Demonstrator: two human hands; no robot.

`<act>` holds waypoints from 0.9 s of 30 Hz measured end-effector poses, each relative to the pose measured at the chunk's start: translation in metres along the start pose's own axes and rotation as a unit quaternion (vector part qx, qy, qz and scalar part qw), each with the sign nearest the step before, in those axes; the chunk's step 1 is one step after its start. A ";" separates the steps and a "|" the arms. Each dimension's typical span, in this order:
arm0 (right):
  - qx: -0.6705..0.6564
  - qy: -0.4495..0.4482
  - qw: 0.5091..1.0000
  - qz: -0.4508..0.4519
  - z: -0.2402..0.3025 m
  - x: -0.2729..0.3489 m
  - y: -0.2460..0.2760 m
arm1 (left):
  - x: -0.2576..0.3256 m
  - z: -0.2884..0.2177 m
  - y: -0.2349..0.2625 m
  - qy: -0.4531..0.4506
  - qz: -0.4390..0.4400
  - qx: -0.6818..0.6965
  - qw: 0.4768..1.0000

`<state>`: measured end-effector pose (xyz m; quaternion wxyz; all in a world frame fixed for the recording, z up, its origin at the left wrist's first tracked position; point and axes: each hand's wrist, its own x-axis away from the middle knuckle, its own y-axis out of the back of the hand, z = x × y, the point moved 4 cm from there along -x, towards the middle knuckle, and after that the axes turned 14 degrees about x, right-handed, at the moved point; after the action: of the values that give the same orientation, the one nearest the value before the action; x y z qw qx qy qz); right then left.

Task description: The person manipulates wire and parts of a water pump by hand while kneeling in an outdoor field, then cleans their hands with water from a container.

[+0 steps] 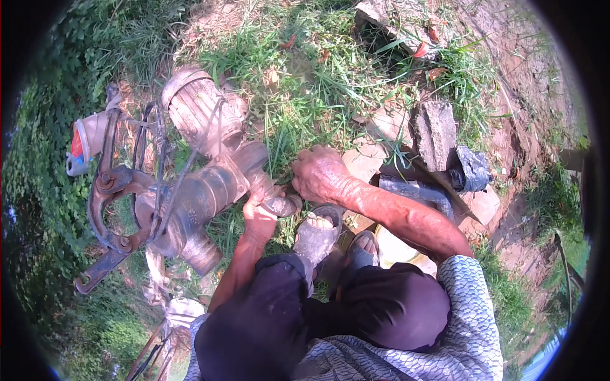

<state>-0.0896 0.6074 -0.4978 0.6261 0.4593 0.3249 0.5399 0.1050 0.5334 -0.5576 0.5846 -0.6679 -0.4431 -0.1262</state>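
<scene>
A rusty, mud-caked hand pump (pixel 203 184) lies on its side in the grass, with a curved iron handle (pixel 105 197) on its left. My left hand (pixel 259 213) grips the pump's lower flanged end (pixel 283 204). My right hand (pixel 319 173) presses down on the same end from the right, fingers curled over it. What lies under the fingers is hidden. My sandalled feet (pixel 318 235) stand just below the pump's end, and my knees in dark trousers fill the bottom.
A dark plastic pipe elbow (pixel 470 170) and a grey pipe section (pixel 416 190) lie at the right among bricks and stone slabs (pixel 435 130). A white-and-red object (pixel 82 143) sits at the far left. Grass surrounds everything; bare soil runs along the right.
</scene>
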 end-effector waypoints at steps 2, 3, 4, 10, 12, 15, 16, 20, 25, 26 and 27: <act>-0.029 -0.011 0.999 -0.028 -0.005 0.002 0.003 | -0.002 0.005 0.001 0.002 -0.006 -0.010 1.000; -0.032 -0.018 0.999 0.005 -0.010 0.003 0.001 | -0.005 0.008 -0.004 -0.024 0.014 -0.013 1.000; -0.028 -0.030 0.999 -0.003 -0.014 -0.001 0.008 | -0.009 0.006 0.001 -0.037 0.029 -0.028 0.999; -0.117 -0.025 0.983 -0.140 -0.033 0.044 0.028 | -0.012 -0.002 -0.003 -0.005 0.069 -0.063 0.996; -0.194 -0.065 0.956 -0.210 -0.064 0.083 0.018 | -0.013 -0.005 -0.003 0.006 0.079 -0.057 0.995; 0.051 -0.204 0.946 -0.247 -0.118 0.172 0.040 | -0.009 -0.008 0.001 -0.015 0.046 -0.062 0.997; 0.152 -0.252 0.920 -0.257 -0.136 0.202 0.052 | -0.009 -0.006 0.001 0.000 0.061 -0.073 0.996; 0.160 -0.475 0.858 -0.111 -0.205 0.286 0.071 | -0.008 -0.004 0.003 0.025 0.094 -0.093 0.991; 0.079 -0.445 0.892 -0.029 -0.251 0.296 0.051 | -0.018 0.000 0.008 0.004 0.093 -0.085 0.992; 0.047 -0.444 0.893 -0.061 -0.241 0.272 0.043 | 0.000 -0.013 -0.001 0.016 0.120 -0.084 0.989; -0.010 -0.446 0.893 -0.063 -0.231 0.260 0.048 | 0.002 -0.029 0.007 -0.010 0.063 -0.103 0.993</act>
<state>-0.2629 0.9127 -0.5148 0.7426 0.6239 0.0348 0.2408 0.1213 0.5094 -0.5522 0.5147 -0.7524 -0.3907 -0.1274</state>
